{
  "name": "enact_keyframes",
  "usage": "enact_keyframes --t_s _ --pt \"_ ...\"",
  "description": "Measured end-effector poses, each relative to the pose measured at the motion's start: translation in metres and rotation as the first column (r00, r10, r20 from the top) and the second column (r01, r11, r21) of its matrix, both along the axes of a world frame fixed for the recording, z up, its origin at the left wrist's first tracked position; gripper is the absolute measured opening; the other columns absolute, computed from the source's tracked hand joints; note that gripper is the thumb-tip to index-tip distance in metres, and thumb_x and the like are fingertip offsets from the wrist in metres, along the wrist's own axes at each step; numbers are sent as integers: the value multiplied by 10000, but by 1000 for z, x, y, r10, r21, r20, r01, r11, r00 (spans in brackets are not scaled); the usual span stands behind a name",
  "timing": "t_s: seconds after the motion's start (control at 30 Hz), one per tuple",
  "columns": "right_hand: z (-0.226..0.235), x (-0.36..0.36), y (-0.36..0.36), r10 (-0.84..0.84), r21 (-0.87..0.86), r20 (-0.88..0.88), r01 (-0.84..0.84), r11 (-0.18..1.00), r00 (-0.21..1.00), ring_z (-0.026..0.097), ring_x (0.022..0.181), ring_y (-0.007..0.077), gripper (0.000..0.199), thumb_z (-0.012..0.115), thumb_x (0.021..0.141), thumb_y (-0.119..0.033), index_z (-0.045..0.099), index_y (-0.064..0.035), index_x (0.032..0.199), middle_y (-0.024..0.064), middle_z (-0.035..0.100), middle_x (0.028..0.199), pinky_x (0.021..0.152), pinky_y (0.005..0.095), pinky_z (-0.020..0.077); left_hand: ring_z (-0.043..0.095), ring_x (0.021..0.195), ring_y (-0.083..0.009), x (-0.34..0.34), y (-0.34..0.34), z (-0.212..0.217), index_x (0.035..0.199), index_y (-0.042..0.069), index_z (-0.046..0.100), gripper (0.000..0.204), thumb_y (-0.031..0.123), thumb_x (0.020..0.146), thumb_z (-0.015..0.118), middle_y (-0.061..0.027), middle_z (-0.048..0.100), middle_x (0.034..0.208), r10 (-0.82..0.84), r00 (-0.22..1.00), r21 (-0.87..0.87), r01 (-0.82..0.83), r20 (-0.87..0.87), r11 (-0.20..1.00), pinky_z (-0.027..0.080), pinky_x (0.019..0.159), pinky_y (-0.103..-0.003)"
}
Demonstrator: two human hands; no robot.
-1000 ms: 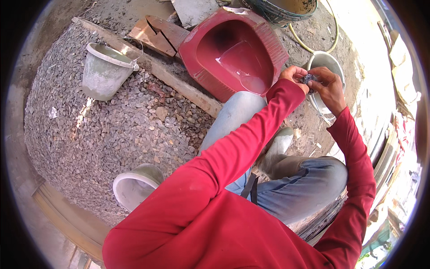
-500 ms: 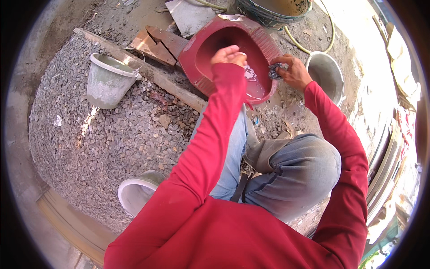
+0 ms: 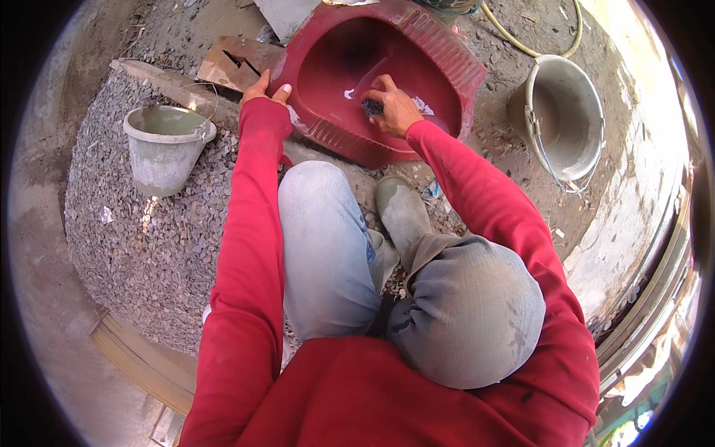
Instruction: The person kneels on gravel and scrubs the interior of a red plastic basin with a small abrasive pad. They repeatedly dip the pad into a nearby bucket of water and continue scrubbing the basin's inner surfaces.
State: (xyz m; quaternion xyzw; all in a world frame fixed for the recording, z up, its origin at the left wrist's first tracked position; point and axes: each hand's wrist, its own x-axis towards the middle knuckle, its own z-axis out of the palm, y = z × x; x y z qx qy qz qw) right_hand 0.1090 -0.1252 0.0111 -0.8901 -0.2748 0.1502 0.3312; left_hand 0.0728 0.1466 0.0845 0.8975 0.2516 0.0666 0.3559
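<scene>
A dark red squat toilet pan [image 3: 342,123] with ribbed footrests lies tilted in front of my knees. My left hand [image 3: 264,91] holds its left edge, thumb on the rim, with some fingers hidden. Inside the bowl, my right hand [image 3: 398,112] grips a dark, crumpled scrubbing pad [image 3: 372,107] and presses it near the bowl's surface. Whitish wet patches or scraps show on the red surface beside this hand.
A grey bucket [image 3: 167,145] with a wire handle sits on the gravel heap [image 3: 149,261] at left. Another bucket [image 3: 566,112] lies tipped to the right, near a hose [image 3: 506,30]. Broken reddish blocks [image 3: 234,63] lie left of the pan.
My left hand has gone from over the bowl to the pan's left edge. My right hand has moved from the right rim into the bowl with the pad. The pan sits turned differently.
</scene>
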Motion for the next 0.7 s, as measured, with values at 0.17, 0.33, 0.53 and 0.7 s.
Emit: enact_keyframes --t_s 0.17,0.33,0.53,0.7 --pt "-33 -5 -1 -47 -47 185 56 997 982 603 1004 331 299 677 803 -88 680 -93 1102 89 598 1117 860 475 521 709 892 -280 17 -29 47 1269 4 631 445 148 859 726 -208 720 1022 71 975 -168 -108 -213 980 542 839 -363" --pt "-38 -7 -4 10 -75 386 21 997 922 560 998 286 167 655 800 -72 694 -47 960 79 610 1072 812 448 517 707 833 -227 16 -1 25 1239 -5 648 424 135 848 732 -186 731 997 -25 991 -295 -16 -135 955 543 801 -328" --pt "-52 -13 4 -143 59 270 131 990 952 531 1019 319 181 676 795 -93 694 -35 965 86 603 1067 815 434 519 713 877 -237 15 3 12 1214 -6 665 416 152 838 746 -213 727 1029 -73 993 -72 67 -91 995 530 828 -319" --pt "-41 -19 10 -125 93 187 109 990 974 535 1014 346 252 696 786 -77 686 -25 1033 113 605 1080 807 438 524 715 909 -250 11 6 19 1214 -4 666 422 167 839 752 -213 724 1043 -90 988 38 95 -123 995 528 848 -328"
